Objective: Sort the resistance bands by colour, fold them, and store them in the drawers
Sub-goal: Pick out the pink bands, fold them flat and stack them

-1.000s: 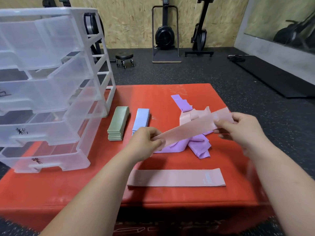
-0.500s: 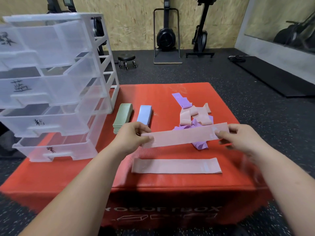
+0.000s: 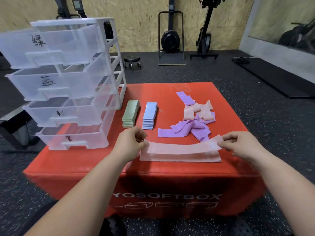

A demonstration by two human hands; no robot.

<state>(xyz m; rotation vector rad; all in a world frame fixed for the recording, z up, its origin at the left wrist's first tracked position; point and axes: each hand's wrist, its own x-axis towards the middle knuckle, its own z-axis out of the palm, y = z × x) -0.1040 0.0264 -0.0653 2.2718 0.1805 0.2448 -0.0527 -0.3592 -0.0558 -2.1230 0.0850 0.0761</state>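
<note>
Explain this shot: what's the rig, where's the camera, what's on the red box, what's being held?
No machine here: a person works bare-handed, and the single view comes from a camera worn on their head, looking forward and down. The left hand and right hand each pinch one end of a flat pink resistance band, held over a second pink band lying on the red soft box. Also on the box: a neat stack of green bands, a neat stack of blue bands, a tangled pile of purple and pink bands and a clear plastic four-drawer unit, drawers pulled out.
</note>
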